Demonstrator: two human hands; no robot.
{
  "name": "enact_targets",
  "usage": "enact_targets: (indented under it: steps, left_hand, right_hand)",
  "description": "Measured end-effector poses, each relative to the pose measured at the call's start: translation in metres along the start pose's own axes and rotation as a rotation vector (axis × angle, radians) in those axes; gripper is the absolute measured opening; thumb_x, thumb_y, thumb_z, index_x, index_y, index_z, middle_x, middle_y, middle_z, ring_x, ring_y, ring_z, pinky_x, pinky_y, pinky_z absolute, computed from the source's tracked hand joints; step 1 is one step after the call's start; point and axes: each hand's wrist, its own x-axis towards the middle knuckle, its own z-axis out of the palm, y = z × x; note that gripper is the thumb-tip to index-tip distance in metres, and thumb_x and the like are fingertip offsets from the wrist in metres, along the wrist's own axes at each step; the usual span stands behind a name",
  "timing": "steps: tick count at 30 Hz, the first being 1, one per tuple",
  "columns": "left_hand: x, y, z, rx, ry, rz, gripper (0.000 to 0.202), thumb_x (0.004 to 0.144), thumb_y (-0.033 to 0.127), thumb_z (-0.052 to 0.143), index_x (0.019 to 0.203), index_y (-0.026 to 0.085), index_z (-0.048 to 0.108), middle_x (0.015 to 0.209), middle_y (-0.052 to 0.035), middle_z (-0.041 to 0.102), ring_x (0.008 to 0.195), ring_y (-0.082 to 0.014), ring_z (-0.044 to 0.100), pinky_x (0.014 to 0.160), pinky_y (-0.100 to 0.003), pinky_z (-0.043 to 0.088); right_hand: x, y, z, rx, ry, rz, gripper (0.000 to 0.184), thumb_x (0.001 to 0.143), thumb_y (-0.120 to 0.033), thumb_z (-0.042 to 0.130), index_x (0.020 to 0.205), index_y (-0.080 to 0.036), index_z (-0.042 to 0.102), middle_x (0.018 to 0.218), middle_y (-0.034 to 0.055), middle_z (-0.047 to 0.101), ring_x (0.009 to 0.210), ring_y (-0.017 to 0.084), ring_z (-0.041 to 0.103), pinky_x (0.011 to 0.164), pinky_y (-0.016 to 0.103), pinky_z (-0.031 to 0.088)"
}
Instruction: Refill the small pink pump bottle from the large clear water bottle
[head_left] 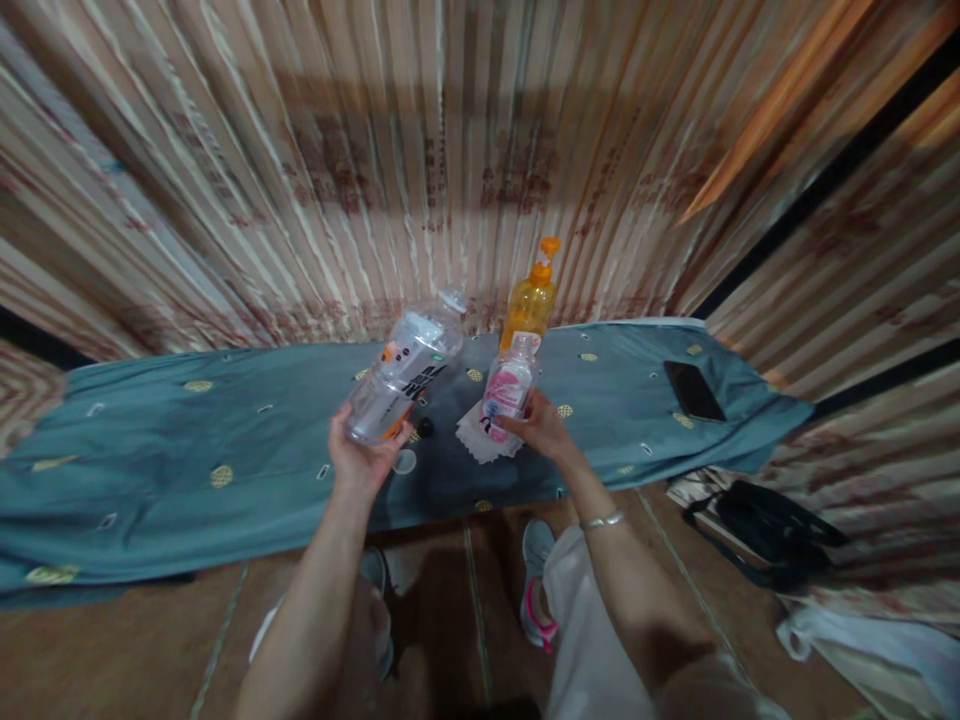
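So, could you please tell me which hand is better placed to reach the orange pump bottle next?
Probably the right hand: it holds the pink-labelled bottle just in front of the pump bottle, while the left hand holds the large bottle farther away. Either would need freeing first.

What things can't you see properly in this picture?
Head view:
Lower part of the pump bottle: hidden behind the small bottle in the right hand.
Small print on the big bottle in the left hand: too small and blurred.
Pale bundle: cut off by the right edge.
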Motion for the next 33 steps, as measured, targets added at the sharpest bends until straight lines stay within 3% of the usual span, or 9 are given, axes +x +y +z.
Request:
enact_targets:
  steps: [3, 10, 15, 23, 33]
  left_hand:
    - [0.001, 0.004, 0.001, 0.022, 0.017, 0.05, 0.041, 0.069, 0.045, 0.073, 0.105, 0.023, 0.072, 0.101, -0.0082, 0.077, 0.085, -0.029, 0.073, 0.062, -0.036, 0.059]
    - [0.0, 0.012, 0.001, 0.079, -0.027, 0.156, 0.044, 0.065, 0.043, 0.078, 0.104, 0.024, 0.074, 0.105, -0.0072, 0.078, 0.084, -0.0256, 0.073, 0.061, -0.032, 0.059]
    - [-0.001, 0.017, 0.0, 0.084, -0.005, 0.183, 0.046, 0.059, 0.038, 0.083, 0.102, 0.026, 0.072, 0.102, -0.0035, 0.077, 0.082, -0.0236, 0.073, 0.061, -0.032, 0.062]
    - [-0.007, 0.025, 0.0, 0.103, 0.012, 0.207, 0.046, 0.059, 0.039, 0.083, 0.102, 0.024, 0.072, 0.101, -0.0055, 0.077, 0.085, -0.0246, 0.073, 0.064, -0.034, 0.063]
    - [-0.01, 0.037, -0.002, 0.135, 0.033, 0.263, 0.037, 0.065, 0.035, 0.078, 0.1, 0.024, 0.071, 0.1, -0.0048, 0.077, 0.088, -0.0234, 0.073, 0.065, -0.03, 0.062]
  right_hand:
    - [-0.004, -0.006, -0.003, -0.005, -0.021, 0.021, 0.052, 0.065, -0.047, 0.094, 0.1, -0.022, 0.064, 0.087, 0.0012, 0.078, 0.076, 0.022, 0.073, 0.069, 0.033, 0.055]
    - [-0.01, -0.021, 0.004, -0.21, 0.087, 0.011, 0.05, 0.073, -0.049, 0.091, 0.104, -0.021, 0.063, 0.083, 0.0029, 0.078, 0.074, 0.024, 0.073, 0.067, 0.031, 0.053]
    - [-0.015, -0.031, 0.009, -0.334, 0.07, 0.002, 0.053, 0.079, -0.042, 0.09, 0.117, -0.018, 0.062, 0.094, 0.0094, 0.08, 0.086, 0.028, 0.078, 0.073, 0.032, 0.056]
    - [-0.018, -0.031, 0.014, -0.442, 0.065, -0.066, 0.049, 0.086, -0.037, 0.084, 0.124, -0.017, 0.059, 0.109, 0.0168, 0.081, 0.103, 0.033, 0.079, 0.086, 0.039, 0.06]
    - [-0.019, -0.031, 0.019, -0.522, 0.044, -0.121, 0.059, 0.088, -0.04, 0.084, 0.133, -0.014, 0.056, 0.113, 0.019, 0.079, 0.109, 0.033, 0.076, 0.093, 0.041, 0.059]
